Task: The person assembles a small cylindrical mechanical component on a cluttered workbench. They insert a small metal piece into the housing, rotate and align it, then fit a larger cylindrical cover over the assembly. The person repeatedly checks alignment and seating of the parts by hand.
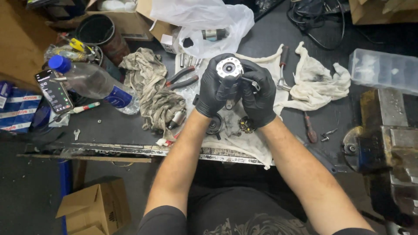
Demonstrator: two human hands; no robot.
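Note:
Both hands wear black gloves and meet above a white cloth (257,143) on the dark workbench. My left hand (214,89) grips a round silver metal part (229,67), its circular face turned up toward the camera. My right hand (260,95) closes around the same part from the right and holds a small metal tool (249,81) against its side. Below the hands, two small dark round components (215,124) (246,125) lie on the cloth.
Red-handled pliers (182,78), a crumpled grey rag (152,93), a plastic bottle (93,82) and a phone (54,91) lie left. A screwdriver (309,127), a white rag (320,82), a clear plastic box (383,69) and a bench vise (385,143) are right. Cardboard box (96,206) on floor.

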